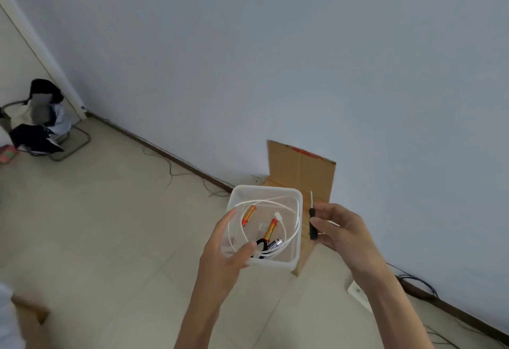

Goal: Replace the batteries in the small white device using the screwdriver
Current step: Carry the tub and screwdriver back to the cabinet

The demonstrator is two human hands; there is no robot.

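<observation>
1. Pale glossy floor tiles (pixel 110 224) meet a matt blue-grey wall (pixel 275 59). An open brown cardboard box (pixel 300 172) stands against the wall on the far right.
2. The left hand (pixel 223 255) grips a square translucent white plastic tub (pixel 267 188) at its near-left corner, with the thumb hooked inside the rim and the fingers outside.
3. Inside the tub lie two orange-and-gold cylindrical batteries (pixel 249 215), a silver-and-dark battery (pixel 274 244) and a coiled thin white cable (pixel 296 227).
4. The right hand (pixel 341 233), just right of the tub, pinches a slim black-handled screwdriver (pixel 312 222), its metal shaft pointing up.
</observation>
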